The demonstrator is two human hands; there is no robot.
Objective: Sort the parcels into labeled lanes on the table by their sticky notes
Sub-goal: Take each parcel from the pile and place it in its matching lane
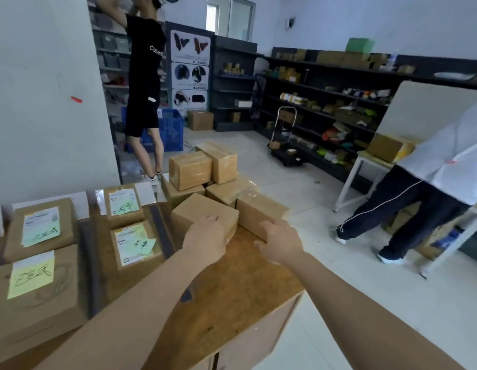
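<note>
A heap of plain brown parcels (190, 169) lies at the table's far right end. My left hand (205, 240) rests on the near top edge of the closest parcel (200, 209), fingers curled over it. My right hand (281, 243) grips the near end of the parcel beside it (258, 209). Sorted parcels lie in lanes to the left: two with green sticky notes (124, 205) (136, 247), one with a yellow note (31, 279), another labelled one behind it (39, 225). Dark tape strips (161, 231) divide the lanes on the wooden table (232, 297).
A person in black stands at shelves behind the table at the left. Another person in a white top bends over a white table (365, 161) on the right. Dark shelving (325, 102), a blue crate (170, 129) and a hand cart (285, 134) stand on the tiled floor.
</note>
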